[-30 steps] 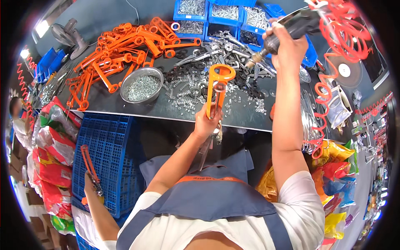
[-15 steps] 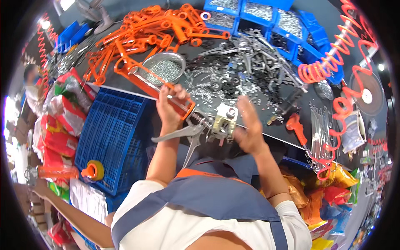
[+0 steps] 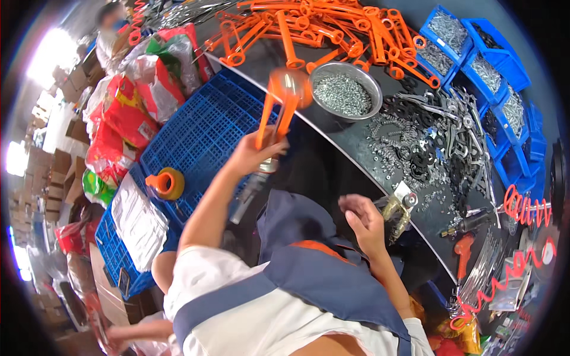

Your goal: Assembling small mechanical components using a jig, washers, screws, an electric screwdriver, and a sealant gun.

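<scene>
My left hand (image 3: 254, 155) is closed round an orange caulking gun (image 3: 287, 110), lifted over the blue crates beside the bench. The gun is smeared by motion; its orange frame points up and its metal handle end hangs below my hand. My right hand (image 3: 365, 224) is empty, with loosely bent fingers and the thumb apart. It hovers in front of my apron, just left of a small metal clamp fixture (image 3: 396, 210) at the bench edge. A steel bowl of small metal parts (image 3: 346, 90) stands on the bench beyond.
Orange gun frames (image 3: 332, 26) are heaped at the back. Loose springs, black pieces and metal levers (image 3: 439, 130) cover the bench. Blue bins (image 3: 499, 77) line the far right. A blue crate (image 3: 196, 113) holds a yellow tape roll (image 3: 168, 184). An orange power screwdriver (image 3: 464, 252) lies at right.
My left hand has carried the caulking gun off the clamp fixture, leftward over the crates. My right hand has drawn back toward my body. The view has turned left.
</scene>
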The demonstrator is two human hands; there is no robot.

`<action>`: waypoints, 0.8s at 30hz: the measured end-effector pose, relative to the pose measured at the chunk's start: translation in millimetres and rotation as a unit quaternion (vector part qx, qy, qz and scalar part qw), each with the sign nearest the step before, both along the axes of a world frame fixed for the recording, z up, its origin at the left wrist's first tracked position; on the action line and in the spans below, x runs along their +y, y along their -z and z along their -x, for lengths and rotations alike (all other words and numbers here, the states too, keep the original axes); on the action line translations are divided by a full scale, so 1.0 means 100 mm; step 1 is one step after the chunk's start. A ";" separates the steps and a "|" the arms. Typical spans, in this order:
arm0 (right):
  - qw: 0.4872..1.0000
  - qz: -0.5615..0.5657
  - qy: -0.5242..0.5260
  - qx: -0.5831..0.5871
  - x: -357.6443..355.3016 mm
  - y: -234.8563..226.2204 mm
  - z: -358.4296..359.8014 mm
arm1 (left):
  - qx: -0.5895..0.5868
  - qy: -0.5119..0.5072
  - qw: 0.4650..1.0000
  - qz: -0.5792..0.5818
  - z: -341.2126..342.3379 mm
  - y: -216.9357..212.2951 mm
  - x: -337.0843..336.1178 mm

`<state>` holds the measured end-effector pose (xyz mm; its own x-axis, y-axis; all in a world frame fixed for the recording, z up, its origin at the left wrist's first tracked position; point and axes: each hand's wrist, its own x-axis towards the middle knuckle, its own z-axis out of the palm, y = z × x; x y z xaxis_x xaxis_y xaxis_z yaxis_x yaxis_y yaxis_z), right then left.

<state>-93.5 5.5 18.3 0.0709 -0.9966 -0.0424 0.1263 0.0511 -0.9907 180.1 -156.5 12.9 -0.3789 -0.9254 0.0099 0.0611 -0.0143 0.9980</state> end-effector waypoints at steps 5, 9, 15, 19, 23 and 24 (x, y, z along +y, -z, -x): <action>0.998 -0.037 0.005 -0.043 0.03 -0.05 0.14 | -0.503 0.012 0.761 0.410 -1.66 0.77 -0.50; 0.997 -0.012 0.072 -0.008 -0.11 -0.11 0.34 | -0.805 0.158 0.509 0.260 -2.37 1.41 -0.51; 0.950 0.109 0.273 0.105 -0.04 -0.21 0.69 | -0.585 -0.018 0.761 0.281 -1.07 0.45 -0.97; 0.810 0.175 0.339 0.445 -0.05 -0.04 0.70 | -0.265 -0.069 0.889 0.368 0.91 -0.58 -1.16; 0.801 0.207 0.344 0.444 -0.05 0.04 0.68 | -0.258 0.119 0.794 0.537 2.53 -0.63 -1.70; 0.810 0.199 0.368 0.411 -0.05 0.06 0.67 | -0.330 0.133 0.764 0.538 2.95 -0.57 -1.81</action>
<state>-160.9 0.0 11.8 -0.4389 -0.7020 0.5609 -0.7328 -0.0815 -0.6755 -114.8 -337.3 69.6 -0.8028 -0.4058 0.4368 -0.3235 0.9119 0.2527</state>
